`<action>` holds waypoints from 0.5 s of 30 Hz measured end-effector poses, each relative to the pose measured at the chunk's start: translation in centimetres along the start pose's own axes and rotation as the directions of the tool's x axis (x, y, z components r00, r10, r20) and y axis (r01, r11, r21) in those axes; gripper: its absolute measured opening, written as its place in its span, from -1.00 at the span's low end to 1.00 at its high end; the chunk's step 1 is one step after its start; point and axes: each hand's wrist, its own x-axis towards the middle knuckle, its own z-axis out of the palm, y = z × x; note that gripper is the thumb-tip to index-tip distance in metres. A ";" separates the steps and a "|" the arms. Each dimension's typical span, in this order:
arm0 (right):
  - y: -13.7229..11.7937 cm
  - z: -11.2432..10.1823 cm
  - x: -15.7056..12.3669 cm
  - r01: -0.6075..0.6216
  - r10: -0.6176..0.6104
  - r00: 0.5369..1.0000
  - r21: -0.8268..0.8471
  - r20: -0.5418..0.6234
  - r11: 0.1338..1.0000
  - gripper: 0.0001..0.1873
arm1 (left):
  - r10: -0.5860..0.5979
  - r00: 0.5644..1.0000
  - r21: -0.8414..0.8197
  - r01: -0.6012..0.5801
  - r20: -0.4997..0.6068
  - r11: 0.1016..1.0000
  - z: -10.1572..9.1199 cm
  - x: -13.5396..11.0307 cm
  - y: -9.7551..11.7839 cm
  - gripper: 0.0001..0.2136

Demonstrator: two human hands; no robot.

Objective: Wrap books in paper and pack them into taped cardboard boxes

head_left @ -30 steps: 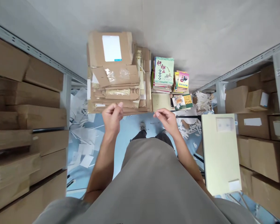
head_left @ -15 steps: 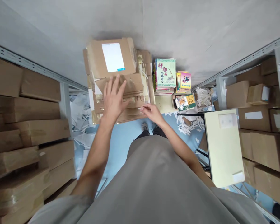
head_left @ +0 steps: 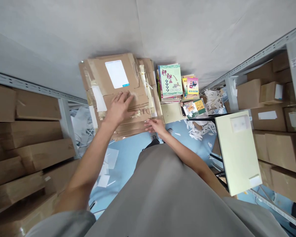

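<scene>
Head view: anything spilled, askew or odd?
Yes. Paper strips litter the floor on the right, and loose sheets lie on the left: scattered, not piled. The cardboard stack at the left hand looks askew: its layers' edges don't line up.

Stack (head_left: pixel 141 94) was matt cardboard, tape (head_left: pixel 141 68) was glossy plastic, label (head_left: pixel 117 74) was smooth paper, books (head_left: pixel 171 80) were paper, frame (head_left: pixel 68 121) was metal, shirt (head_left: pixel 172 191) was matt cloth
</scene>
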 end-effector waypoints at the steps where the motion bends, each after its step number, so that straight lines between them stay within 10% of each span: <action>1: -0.1 0.2 -0.2 -0.005 0.005 1.000 0.028 -0.018 1.000 -0.67 | 0.003 1.000 0.036 -0.003 0.007 0.999 -0.3 0.0 0.1 -0.07; 15: 1.0 1.7 -0.1 0.141 -0.127 0.986 0.128 -0.109 0.982 -0.78 | 0.021 0.999 0.218 -0.029 0.039 0.976 -2.4 0.0 -1.5 -0.30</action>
